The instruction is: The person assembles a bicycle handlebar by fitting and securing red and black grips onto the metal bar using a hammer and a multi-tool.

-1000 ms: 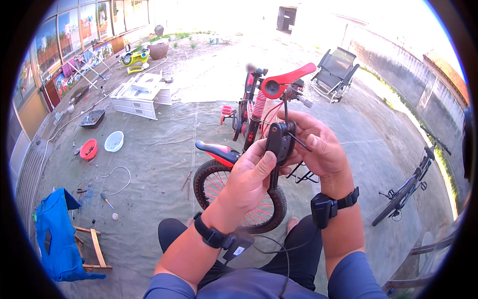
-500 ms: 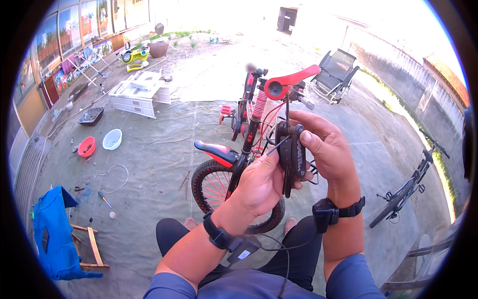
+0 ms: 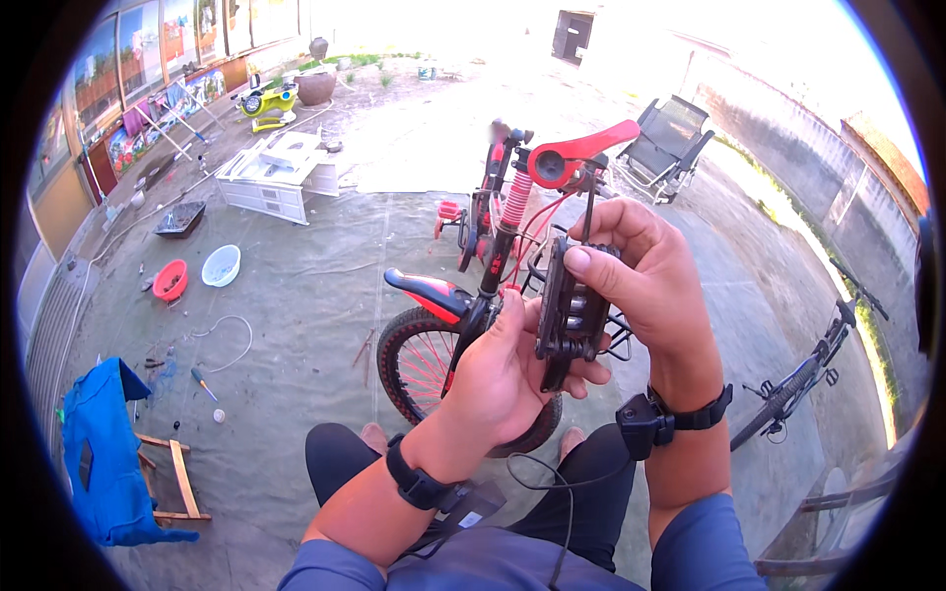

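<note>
A black folding multi-tool (image 3: 559,310), with metal pieces showing along its middle, is held upright in front of me between both hands. My left hand (image 3: 498,379) supports it from the left and below, its thumb pointing up beside the tool and its fingertips behind the lower end. With thumb and fingers, my right hand (image 3: 650,281) pinches the upper part, where a thin dark rod sticks up. Just beyond stands a black and red bicycle (image 3: 493,261), its spoked front wheel (image 3: 399,360) partly behind my left hand. A red, curved part (image 3: 581,153) shows above the tool.
To the left lie a screwdriver (image 3: 204,384), red basin (image 3: 169,282), white basin (image 3: 221,266) and black tray (image 3: 180,221). A blue cloth (image 3: 108,463) drapes a wooden frame. White furniture (image 3: 276,182) rests farther off. Rightward are a folding chair (image 3: 665,138) and another bicycle (image 3: 803,369).
The multi-tool has turned in my hands, bringing the metal pieces along its middle into view. The slim key near my left thumb no longer shows. My right thumb has shifted toward the tool's top.
</note>
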The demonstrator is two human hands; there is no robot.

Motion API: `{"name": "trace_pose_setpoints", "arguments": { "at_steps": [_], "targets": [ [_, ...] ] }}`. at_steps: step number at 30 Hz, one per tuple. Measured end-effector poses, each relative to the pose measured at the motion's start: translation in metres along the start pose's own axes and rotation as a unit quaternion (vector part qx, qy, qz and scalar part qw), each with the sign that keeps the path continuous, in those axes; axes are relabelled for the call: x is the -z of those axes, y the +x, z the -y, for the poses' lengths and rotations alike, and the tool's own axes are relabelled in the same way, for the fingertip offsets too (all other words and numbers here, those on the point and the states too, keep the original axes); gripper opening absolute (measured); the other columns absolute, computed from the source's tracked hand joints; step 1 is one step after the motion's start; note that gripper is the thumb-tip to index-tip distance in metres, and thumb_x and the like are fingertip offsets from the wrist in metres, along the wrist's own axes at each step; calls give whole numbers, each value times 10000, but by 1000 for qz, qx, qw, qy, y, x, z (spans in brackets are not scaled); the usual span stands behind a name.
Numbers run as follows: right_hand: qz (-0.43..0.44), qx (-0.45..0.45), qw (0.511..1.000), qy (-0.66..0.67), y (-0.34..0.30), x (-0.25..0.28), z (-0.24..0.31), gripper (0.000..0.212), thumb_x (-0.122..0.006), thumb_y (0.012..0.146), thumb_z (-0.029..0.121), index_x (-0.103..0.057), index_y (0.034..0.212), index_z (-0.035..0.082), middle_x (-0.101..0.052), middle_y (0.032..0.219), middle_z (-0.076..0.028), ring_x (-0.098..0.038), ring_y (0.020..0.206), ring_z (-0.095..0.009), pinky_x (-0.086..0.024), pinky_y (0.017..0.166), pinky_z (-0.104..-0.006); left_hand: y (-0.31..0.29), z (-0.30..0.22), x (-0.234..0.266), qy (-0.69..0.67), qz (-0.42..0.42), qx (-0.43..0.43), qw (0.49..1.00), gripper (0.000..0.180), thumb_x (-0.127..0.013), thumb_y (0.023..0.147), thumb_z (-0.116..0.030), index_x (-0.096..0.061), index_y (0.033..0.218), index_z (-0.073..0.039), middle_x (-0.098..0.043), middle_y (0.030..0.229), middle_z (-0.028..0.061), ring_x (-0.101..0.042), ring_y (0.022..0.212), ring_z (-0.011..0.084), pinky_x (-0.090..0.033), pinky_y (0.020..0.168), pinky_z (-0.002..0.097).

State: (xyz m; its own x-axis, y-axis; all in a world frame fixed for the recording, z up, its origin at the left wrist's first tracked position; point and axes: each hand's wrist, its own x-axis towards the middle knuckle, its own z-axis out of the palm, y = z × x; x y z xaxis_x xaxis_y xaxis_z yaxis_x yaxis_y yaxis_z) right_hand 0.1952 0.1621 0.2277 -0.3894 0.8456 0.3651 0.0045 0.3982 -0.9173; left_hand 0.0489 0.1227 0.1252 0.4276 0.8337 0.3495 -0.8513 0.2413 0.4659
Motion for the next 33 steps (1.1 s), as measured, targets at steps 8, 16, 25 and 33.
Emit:
{"name": "trace_pose_setpoints", "arguments": {
  "at_steps": [8, 16, 25, 33],
  "targets": [
    [-49, 103, 993, 39, -15, 17, -16, 202, -728, 884, 31, -628, 1060, 21, -664, 1028, -32, -619, 916, -87, -524, 797, -252, 20, -47, -4, 684, -112, -332, 640, 480, -711, 934, -249, -523, 1309, -16, -648, 1118, 121, -655, 918, 188, -525, 700, 308],
    [-211, 332, 859, -327, 15, 22, -26, 213, -742, 830, 187, -651, 946, 33, -610, 802, -108, -611, 771, -273, -488, 739, -367, 68, -114, -53, 898, -20, -311, 310, 527, -771, 840, -328, -577, 1228, -27, -681, 884, 140, -656, 661, 257, -517, 618, 363],
    [-255, 341, 830, -359, 52, 10, -36, 210, -660, 890, 220, -580, 812, 42, -606, 813, -120, -596, 837, -330, -452, 734, -447, 74, -123, -75, 950, -11, -177, 258, 357, -752, 862, -304, -585, 1018, -29, -660, 784, 168, -665, 705, 346, -500, 607, 416],
    [-228, 323, 868, -301, 66, 3, -46, 211, -649, 920, 231, -614, 808, 56, -621, 758, -134, -625, 768, -351, -471, 698, -477, 74, -124, -68, 931, 10, -213, 295, 321, -762, 854, -233, -585, 1037, -37, -644, 753, 148, -654, 661, 318, -492, 588, 388]
  ]
}}
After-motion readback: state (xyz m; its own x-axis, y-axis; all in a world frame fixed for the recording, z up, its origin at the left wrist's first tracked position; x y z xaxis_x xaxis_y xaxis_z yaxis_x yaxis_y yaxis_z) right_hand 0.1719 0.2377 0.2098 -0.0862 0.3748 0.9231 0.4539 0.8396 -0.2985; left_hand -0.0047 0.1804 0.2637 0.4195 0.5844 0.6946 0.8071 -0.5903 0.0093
